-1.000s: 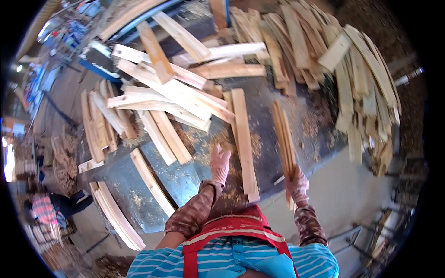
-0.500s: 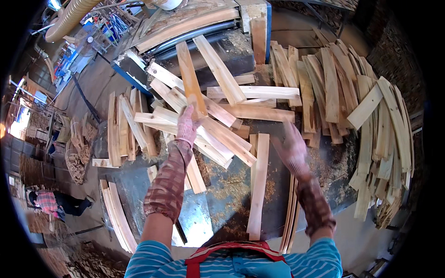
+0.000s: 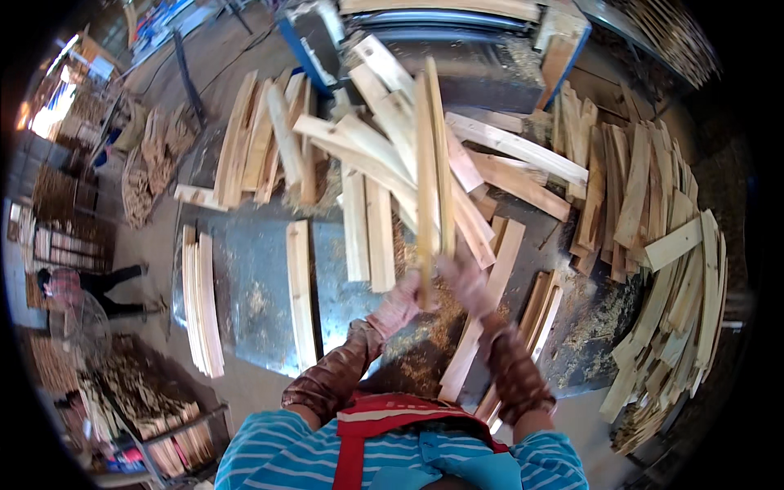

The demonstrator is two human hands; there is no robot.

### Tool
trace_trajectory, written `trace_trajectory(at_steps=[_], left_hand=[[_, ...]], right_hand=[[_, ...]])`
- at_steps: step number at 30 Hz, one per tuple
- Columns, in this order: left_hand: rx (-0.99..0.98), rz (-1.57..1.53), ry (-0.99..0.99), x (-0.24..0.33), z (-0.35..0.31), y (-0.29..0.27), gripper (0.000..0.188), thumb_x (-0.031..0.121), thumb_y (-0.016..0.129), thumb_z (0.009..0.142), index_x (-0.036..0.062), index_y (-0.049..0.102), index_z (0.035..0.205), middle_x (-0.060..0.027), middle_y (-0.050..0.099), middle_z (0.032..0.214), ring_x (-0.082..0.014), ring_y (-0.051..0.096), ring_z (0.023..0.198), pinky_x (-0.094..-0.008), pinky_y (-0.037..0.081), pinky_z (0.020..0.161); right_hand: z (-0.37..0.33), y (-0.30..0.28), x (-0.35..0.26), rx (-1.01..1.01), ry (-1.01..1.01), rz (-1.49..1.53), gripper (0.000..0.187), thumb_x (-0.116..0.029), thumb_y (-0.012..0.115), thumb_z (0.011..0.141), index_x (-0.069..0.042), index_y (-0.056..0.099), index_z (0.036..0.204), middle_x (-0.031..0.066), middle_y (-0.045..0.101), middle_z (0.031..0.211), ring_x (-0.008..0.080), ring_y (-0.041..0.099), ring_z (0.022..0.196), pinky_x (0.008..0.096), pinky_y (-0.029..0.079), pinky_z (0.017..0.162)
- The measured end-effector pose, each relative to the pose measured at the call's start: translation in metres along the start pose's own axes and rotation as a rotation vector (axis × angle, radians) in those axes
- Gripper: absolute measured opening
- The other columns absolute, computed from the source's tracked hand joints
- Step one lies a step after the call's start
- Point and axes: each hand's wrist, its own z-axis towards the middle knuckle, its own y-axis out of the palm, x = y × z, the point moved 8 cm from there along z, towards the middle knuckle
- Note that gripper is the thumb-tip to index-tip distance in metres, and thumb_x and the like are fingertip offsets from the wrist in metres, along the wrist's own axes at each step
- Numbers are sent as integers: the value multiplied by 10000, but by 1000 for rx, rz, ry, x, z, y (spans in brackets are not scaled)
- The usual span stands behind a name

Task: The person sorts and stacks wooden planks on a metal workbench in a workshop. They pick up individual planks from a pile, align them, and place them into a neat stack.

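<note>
Head view, and the criss-cross pile [image 3: 392,122] is what's worrying me. Two long boards, a left board [image 3: 425,180] and a second board [image 3: 442,163] just beside it, are stretching lengthwise across that pile, near ends pointing toward the person. Can't tell if they're touching it or hovering, but everything underneath is lying at odd angles, so a far end could be snagging a loose piece and dragging others along. Also, sawdust [image 3: 592,331] is coating parts of the tabletop [image 3: 253,269] right of the pile, which could be letting boards skid. A slanted board [image 3: 496,282] is lying just off the pile's near right side, close to the right forearm, so a sideways swing could be knocking it.

Hands: left hand [image 3: 398,305] is gripping the near end of the left board, fingers curled round it, on the near side of the pile. Right hand [image 3: 465,287] is blurring right by the second board's near end; can't tell how open it is or whether it's gripping. If it's holding loosely, that board could be twisting or dropping onto the pile.
</note>
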Motion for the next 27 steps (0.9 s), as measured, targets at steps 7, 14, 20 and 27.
trace_trajectory(at_steps=[7, 14, 20, 27], left_hand=[[250, 633, -225, -25, -90, -75, 438, 170, 718, 942, 29, 567, 1327, -46, 649, 1232, -135, 643, 1002, -283, 554, 816], [51, 980, -325, 15, -135, -58, 421, 355, 606, 988, 28, 644, 1251, -28, 668, 1167, -134, 637, 992, -253, 543, 774], [330, 782, -148, 84, -236, -121, 435, 163, 761, 853, -33, 643, 1223, -70, 707, 1024, -155, 677, 832, -299, 563, 686], [505, 535, 98, 52, -302, -244, 540, 69, 712, 841, 78, 525, 1347, -126, 689, 1147, -218, 678, 1005, -344, 571, 779]], right_hand=[[-145, 59, 79, 360, 84, -93, 710, -214, 640, 952, -38, 308, 1555, 221, 560, 1366, 328, 618, 1155, 370, 495, 984], [-183, 133, 67, 23, -79, -583, 457, -267, 670, 938, -38, 599, 1327, 220, 624, 1248, 363, 648, 1124, 401, 542, 910], [-81, 35, 57, 473, -327, -478, 250, -209, 709, 897, -49, 690, 1090, 154, 696, 1124, 301, 669, 1076, 392, 546, 931], [60, -38, 120, 358, 192, -1304, 809, -189, 645, 859, -96, 252, 1560, 140, 364, 1572, 364, 418, 1397, 439, 414, 1113]])
